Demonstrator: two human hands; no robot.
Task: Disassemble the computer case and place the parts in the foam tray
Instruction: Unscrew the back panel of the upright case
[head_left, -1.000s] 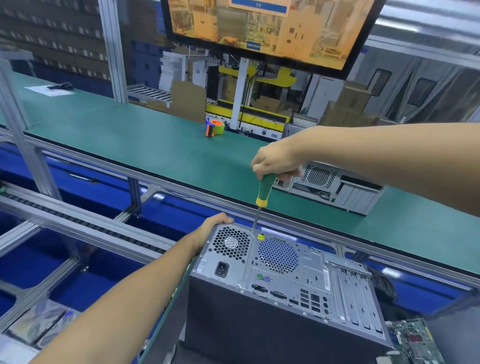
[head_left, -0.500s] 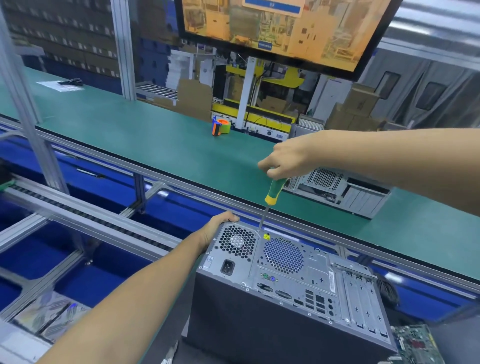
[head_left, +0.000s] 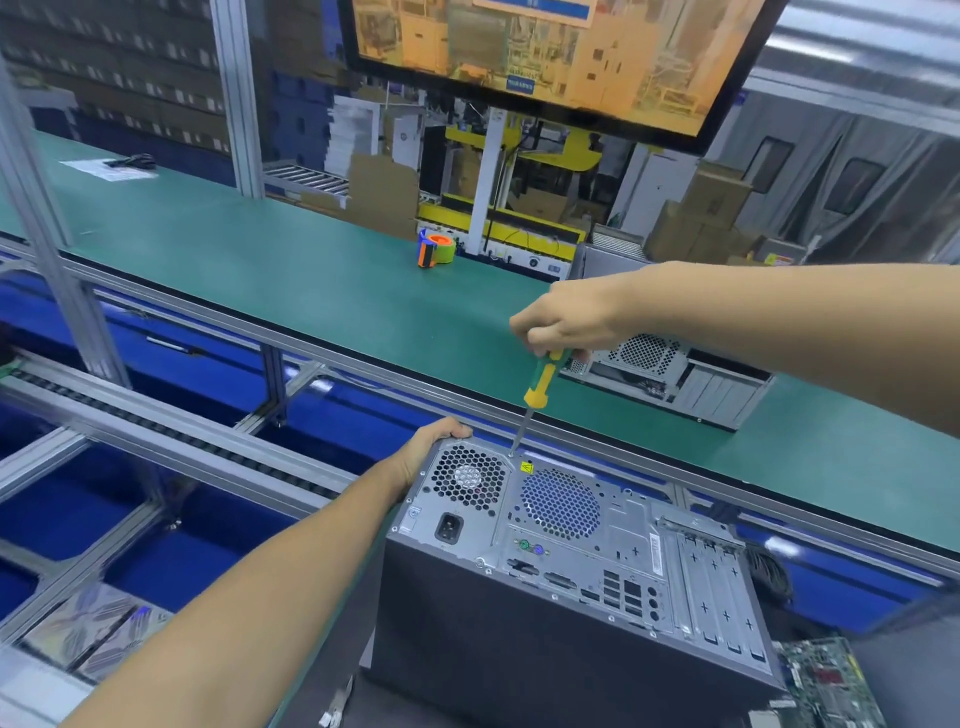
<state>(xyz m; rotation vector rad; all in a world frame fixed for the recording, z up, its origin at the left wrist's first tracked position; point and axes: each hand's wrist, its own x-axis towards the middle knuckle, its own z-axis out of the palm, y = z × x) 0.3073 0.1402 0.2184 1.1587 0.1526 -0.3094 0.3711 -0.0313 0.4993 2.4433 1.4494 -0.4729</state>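
The computer case stands before you with its grey rear panel turned up toward the camera, power-supply grille at left, round fan grille beside it, expansion slots at right. Your left hand grips the panel's far left corner, fingers curled over the top edge just above the power-supply grille. Your right hand hangs above the case, fingers closed around the top of a green-and-yellow screwdriver; its shaft slants down and its tip touches the panel's upper edge, between the two grilles and just left of a yellow warning sticker. Beyond the case runs a green conveyor belt, carrying an orange-and-green tape dispenser and a second chassis partly hidden by your right forearm. A circuit board lies at the case's lower right.
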